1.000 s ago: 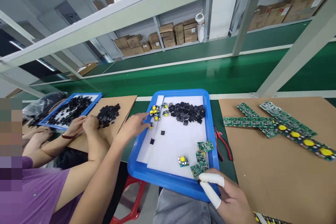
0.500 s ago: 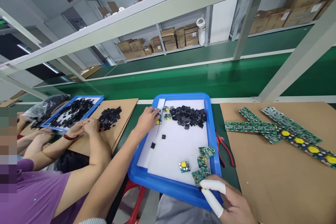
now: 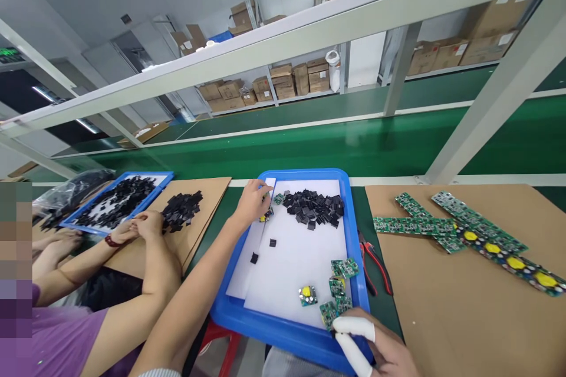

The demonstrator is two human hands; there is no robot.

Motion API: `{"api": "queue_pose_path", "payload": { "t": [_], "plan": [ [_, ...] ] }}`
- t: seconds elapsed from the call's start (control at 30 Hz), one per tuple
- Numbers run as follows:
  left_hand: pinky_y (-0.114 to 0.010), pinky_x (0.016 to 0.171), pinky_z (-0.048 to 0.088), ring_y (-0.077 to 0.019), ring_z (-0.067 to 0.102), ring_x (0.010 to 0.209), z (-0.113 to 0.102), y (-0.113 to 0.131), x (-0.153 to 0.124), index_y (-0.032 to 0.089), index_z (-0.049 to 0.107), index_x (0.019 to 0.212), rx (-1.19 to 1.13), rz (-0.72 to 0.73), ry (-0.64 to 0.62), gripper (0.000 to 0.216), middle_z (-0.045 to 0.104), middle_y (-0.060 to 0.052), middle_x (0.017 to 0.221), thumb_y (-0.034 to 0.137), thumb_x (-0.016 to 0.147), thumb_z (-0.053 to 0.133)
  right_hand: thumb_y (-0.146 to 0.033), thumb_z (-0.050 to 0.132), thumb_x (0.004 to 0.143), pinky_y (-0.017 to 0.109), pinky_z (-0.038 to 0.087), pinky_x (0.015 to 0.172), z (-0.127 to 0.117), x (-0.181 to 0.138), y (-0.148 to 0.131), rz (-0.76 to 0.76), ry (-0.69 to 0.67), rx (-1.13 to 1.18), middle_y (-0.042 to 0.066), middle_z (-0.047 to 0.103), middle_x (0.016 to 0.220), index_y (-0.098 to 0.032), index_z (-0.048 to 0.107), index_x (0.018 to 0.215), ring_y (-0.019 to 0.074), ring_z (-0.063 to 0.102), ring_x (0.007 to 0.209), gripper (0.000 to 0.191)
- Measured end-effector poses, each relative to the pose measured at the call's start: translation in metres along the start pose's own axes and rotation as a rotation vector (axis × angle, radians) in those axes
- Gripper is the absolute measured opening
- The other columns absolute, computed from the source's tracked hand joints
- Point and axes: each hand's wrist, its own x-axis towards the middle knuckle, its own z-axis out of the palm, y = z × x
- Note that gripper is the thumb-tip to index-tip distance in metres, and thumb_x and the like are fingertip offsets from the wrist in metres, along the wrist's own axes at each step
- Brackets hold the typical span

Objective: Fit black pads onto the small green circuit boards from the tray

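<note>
My left hand (image 3: 253, 202) reaches to the far left corner of the blue tray (image 3: 356, 235), fingers curled over small circuit boards with yellow parts (image 3: 265, 216). A pile of small black parts (image 3: 313, 207) lies just right of it on the tray's white liner. My right hand (image 3: 375, 350), with white finger cots on the thumb and a finger, grips the tray's near right rim. Several small green boards (image 3: 338, 285) lie in the tray right beside those fingers.
Strips of green circuit boards (image 3: 460, 230) lie on a cardboard mat (image 3: 464, 318) at right. Red-handled cutters (image 3: 375, 262) lie beside the tray. At left a co-worker's hands (image 3: 137, 225) rest by black parts (image 3: 181, 210) and a second blue tray (image 3: 117, 200). A green conveyor belt (image 3: 354, 141) runs behind.
My left hand moved forward onto the yellow-topped boards at the tray's far left corner and closed over them. The view tilted upward. My right hand stayed on the tray's rim.
</note>
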Motion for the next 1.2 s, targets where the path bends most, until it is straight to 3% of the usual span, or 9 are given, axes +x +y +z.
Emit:
{"api": "queue_pose_path", "payload": {
  "t": [0.13, 0.23, 0.33, 0.47, 0.6, 0.7, 0.77, 0.97, 1.2],
  "plan": [
    [-0.054, 0.105, 0.05, -0.0383, 0.061, 0.123, -0.003, -0.013, 0.001, 0.019, 0.069, 0.132, 0.007, 0.004, -0.075, 0.053, 0.065, -0.018, 0.132, 0.05, 0.09, 0.068, -0.044, 0.072, 0.093, 0.016, 0.06, 0.081, 0.001, 0.001, -0.002, 0.001, -0.009, 0.016, 0.004, 0.08, 0.098, -0.031, 0.081, 0.101, 0.0165, 0.078, 0.085, 0.018],
    [-0.058, 0.112, 0.043, -0.0429, 0.048, 0.139, 0.002, -0.009, -0.002, 0.025, 0.06, 0.143, -0.005, 0.045, -0.127, 0.076, 0.056, -0.016, 0.148, 0.062, 0.079, 0.077, -0.039, 0.074, 0.091, 0.017, 0.06, 0.081, 0.0, 0.001, -0.005, 0.04, -0.018, -0.014, 0.004, 0.08, 0.097, -0.029, 0.081, 0.098, 0.0171, 0.077, 0.084, 0.014],
    [-0.051, 0.113, 0.043, -0.0357, 0.052, 0.136, 0.008, -0.005, 0.001, 0.028, 0.068, 0.133, -0.029, 0.074, -0.164, 0.053, 0.065, -0.011, 0.138, 0.054, 0.087, 0.072, -0.039, 0.075, 0.09, 0.018, 0.06, 0.08, -0.002, 0.0, -0.007, 0.076, -0.021, -0.053, 0.005, 0.08, 0.096, -0.028, 0.081, 0.097, 0.0174, 0.076, 0.084, 0.014],
    [-0.049, 0.102, 0.051, -0.0274, 0.066, 0.113, 0.013, -0.008, 0.008, 0.016, 0.071, 0.118, -0.016, 0.008, -0.127, 0.031, 0.073, -0.011, 0.112, 0.038, 0.099, 0.062, -0.038, 0.075, 0.09, 0.017, 0.059, 0.08, -0.003, -0.001, -0.008, 0.089, -0.008, -0.062, 0.004, 0.079, 0.096, -0.029, 0.081, 0.097, 0.017, 0.076, 0.083, 0.013],
    [-0.052, 0.109, 0.047, -0.0303, 0.057, 0.131, 0.014, -0.006, 0.006, 0.018, 0.065, 0.13, 0.011, 0.002, -0.072, 0.034, 0.06, -0.017, 0.14, 0.033, 0.103, 0.053, -0.039, 0.075, 0.09, 0.016, 0.059, 0.079, -0.002, 0.0, -0.008, 0.086, 0.002, -0.039, 0.003, 0.08, 0.095, -0.03, 0.081, 0.096, 0.0162, 0.076, 0.082, 0.012],
    [-0.055, 0.116, 0.04, -0.0361, 0.042, 0.145, 0.016, -0.002, 0.001, 0.025, 0.067, 0.132, 0.014, 0.068, -0.097, 0.041, 0.049, -0.014, 0.154, 0.045, 0.096, 0.061, -0.042, 0.075, 0.09, 0.017, 0.059, 0.079, -0.001, 0.001, -0.009, 0.098, 0.001, -0.046, 0.003, 0.08, 0.096, -0.03, 0.081, 0.096, 0.0172, 0.076, 0.084, 0.015],
    [-0.055, 0.114, 0.042, -0.0376, 0.045, 0.142, 0.018, -0.001, 0.0, 0.025, 0.072, 0.122, 0.017, 0.098, -0.123, 0.041, 0.055, -0.013, 0.148, 0.05, 0.09, 0.068, -0.043, 0.074, 0.09, 0.017, 0.059, 0.08, -0.002, 0.002, -0.01, 0.125, -0.001, -0.065, 0.004, 0.08, 0.098, -0.03, 0.081, 0.095, 0.0178, 0.076, 0.087, 0.016],
    [-0.051, 0.105, 0.047, -0.0304, 0.058, 0.122, 0.021, -0.004, 0.004, 0.015, 0.071, 0.107, 0.088, 0.049, -0.077, 0.021, 0.064, -0.015, 0.126, 0.026, 0.096, 0.058, -0.048, 0.073, 0.09, 0.018, 0.06, 0.081, 0.0, 0.001, -0.01, 0.164, 0.016, -0.127, 0.005, 0.08, 0.096, -0.028, 0.082, 0.093, 0.0179, 0.076, 0.085, 0.021],
    [-0.054, 0.094, 0.05, -0.0371, 0.06, 0.109, 0.019, 0.003, 0.01, 0.014, 0.074, 0.087, 0.121, 0.027, -0.107, 0.03, 0.07, -0.018, 0.097, 0.04, 0.094, 0.061, -0.03, 0.071, 0.092, 0.019, 0.062, 0.083, -0.008, 0.007, -0.012, 0.096, -0.087, -0.195, 0.005, 0.08, 0.1, -0.027, 0.08, 0.099, 0.0181, 0.078, 0.089, 0.012]
  ]
}}
